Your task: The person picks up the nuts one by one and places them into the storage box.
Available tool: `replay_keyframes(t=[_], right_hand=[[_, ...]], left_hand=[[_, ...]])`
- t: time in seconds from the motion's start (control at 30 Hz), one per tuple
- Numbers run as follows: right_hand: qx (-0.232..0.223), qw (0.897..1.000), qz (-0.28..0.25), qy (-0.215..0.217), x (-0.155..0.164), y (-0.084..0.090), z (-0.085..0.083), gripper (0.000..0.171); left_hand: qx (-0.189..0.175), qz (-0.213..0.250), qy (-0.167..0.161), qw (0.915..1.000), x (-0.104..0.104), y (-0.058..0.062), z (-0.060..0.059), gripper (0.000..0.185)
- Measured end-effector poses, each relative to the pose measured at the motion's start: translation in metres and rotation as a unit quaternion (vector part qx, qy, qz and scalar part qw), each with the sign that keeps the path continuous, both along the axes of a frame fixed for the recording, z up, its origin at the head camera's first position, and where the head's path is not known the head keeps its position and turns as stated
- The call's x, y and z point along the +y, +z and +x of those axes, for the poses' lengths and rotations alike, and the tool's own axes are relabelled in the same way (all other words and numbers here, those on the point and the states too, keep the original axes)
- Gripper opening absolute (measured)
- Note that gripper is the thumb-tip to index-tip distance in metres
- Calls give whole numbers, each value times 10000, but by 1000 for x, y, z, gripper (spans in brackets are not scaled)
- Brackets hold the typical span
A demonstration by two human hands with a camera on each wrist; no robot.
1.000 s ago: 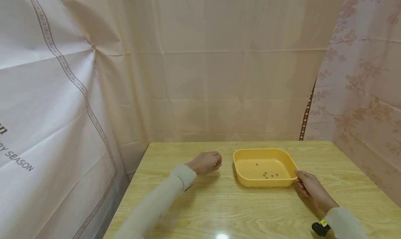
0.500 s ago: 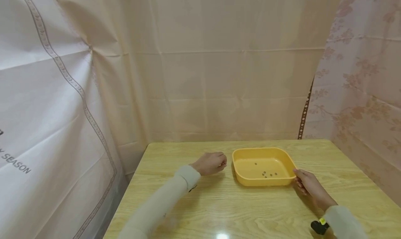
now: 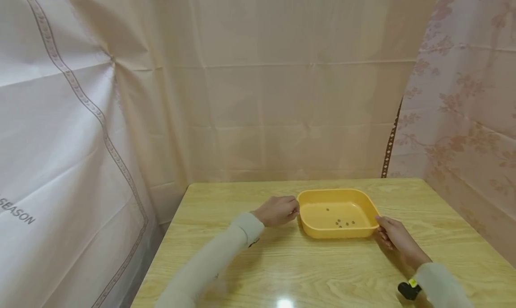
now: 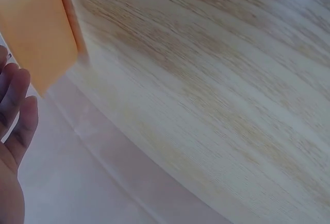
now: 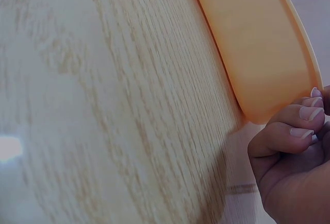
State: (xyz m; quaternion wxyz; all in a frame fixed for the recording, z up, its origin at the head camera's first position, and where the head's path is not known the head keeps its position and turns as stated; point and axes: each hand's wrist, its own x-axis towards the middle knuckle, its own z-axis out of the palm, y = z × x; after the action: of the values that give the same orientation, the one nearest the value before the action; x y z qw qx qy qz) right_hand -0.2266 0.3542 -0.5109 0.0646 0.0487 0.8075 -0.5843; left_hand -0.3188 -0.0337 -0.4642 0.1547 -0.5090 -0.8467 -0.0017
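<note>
A yellow rectangular tray stands on the table, with several tiny dark round pieces loose on its floor. My right hand pinches its near right corner, thumb on top of the rim and fingers curled beneath, as the right wrist view shows around the tray wall. At the opposite side, my left hand has bent fingers right at the rim. In the left wrist view the fingers come up beside the tray wall; the thumb is out of frame, and I cannot tell whether they grip anything.
The light wood-grain table extends round the tray. Behind it hangs a beige cloth, with a white printed sheet at left and a floral sheet at right. A black object with a yellow mark sits by the right cuff.
My left hand has moved right, from a gap beside the tray to its left rim. The right hand keeps its hold on the corner. The whole head view has shifted slightly.
</note>
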Motion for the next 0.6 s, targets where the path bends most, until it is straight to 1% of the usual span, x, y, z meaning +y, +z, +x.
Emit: replay_keyframes(t=[0.17,0.37,0.6], right_hand=[[56,10000,-42,-49,0,0,-1,49],[130,9999,19,-87,0,-1,-1,49],[44,10000,72,42,1,-1,0,50]], left_hand=[[-4,73,-134,9999,5,-1,0,12],[-45,14,-136,9999,11,-1,1,15],[-133,-13,-105,9999,16,-4,3,16]])
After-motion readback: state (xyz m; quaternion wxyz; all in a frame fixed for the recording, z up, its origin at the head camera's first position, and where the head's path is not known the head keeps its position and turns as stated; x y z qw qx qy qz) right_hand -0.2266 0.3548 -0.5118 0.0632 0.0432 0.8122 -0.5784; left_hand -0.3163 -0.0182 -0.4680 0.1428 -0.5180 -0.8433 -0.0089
